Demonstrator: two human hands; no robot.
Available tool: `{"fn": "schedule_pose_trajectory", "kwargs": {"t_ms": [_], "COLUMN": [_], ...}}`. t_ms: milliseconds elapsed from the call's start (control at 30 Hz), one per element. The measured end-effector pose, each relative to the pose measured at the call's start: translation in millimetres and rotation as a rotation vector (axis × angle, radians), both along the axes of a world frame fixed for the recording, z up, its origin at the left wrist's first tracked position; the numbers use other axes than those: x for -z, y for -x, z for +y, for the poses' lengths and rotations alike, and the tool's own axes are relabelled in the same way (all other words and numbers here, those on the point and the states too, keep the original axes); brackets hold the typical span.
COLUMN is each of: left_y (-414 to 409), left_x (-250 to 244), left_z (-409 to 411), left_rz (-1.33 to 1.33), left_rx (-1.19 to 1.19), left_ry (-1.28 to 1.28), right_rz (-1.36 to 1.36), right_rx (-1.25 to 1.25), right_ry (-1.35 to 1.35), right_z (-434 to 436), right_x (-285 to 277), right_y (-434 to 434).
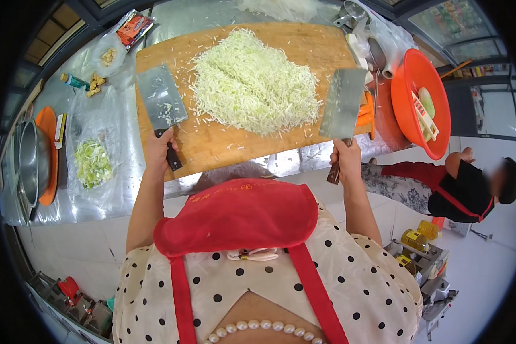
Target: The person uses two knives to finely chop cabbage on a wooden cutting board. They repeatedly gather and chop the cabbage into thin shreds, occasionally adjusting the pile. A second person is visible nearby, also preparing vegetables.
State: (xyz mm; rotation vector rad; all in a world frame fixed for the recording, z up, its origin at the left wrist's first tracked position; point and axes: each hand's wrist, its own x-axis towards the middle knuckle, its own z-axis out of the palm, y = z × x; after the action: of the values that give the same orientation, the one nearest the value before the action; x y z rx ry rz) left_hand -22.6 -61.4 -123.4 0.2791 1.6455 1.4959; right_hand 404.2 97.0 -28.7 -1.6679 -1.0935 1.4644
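Note:
My left hand (158, 150) grips the black handle of a cleaver (161, 96), whose wide blade lies over the left part of the wooden cutting board (223, 148). Bits of pale vegetable cling to that blade. In my right hand (347, 158) is a second cleaver (343, 103) with a brown handle, its blade over the board's right edge. Between the two blades a large heap of finely shredded pale green vegetable (256, 86), likely cabbage or radish, is spread on the board. Loose shreds lie scattered around it.
Left on the metal table are chopped scallions (93, 163) on plastic, ginger (95, 84), a green bottle (74, 81) and a steel bowl (34, 163). At right stand an orange basin (443, 103) holding a grater (425, 116), and an orange-handled tool (367, 114). Another person (451, 189) stands beyond.

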Motion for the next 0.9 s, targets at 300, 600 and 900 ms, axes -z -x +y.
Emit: {"fn": "schedule_pose_trajectory", "kwargs": {"t_ms": [300,600,900], "left_y": [0,8,8], "left_x": [-8,-4,-12], "left_z": [-1,-7,-8], "left_rz": [-0.008,-0.104,-0.178], "left_rx": [0.003,0.036,0.029], "left_ry": [0.003,-0.032,-0.095], "right_rz": [0.401,0.203,-0.930], "right_rx": [0.241,-0.163,-0.598], "right_ry": [0.285,0.094,-0.405], "right_z": [-33,17,11], "right_x": [65,45,6], "right_y": [-4,103,181]}}
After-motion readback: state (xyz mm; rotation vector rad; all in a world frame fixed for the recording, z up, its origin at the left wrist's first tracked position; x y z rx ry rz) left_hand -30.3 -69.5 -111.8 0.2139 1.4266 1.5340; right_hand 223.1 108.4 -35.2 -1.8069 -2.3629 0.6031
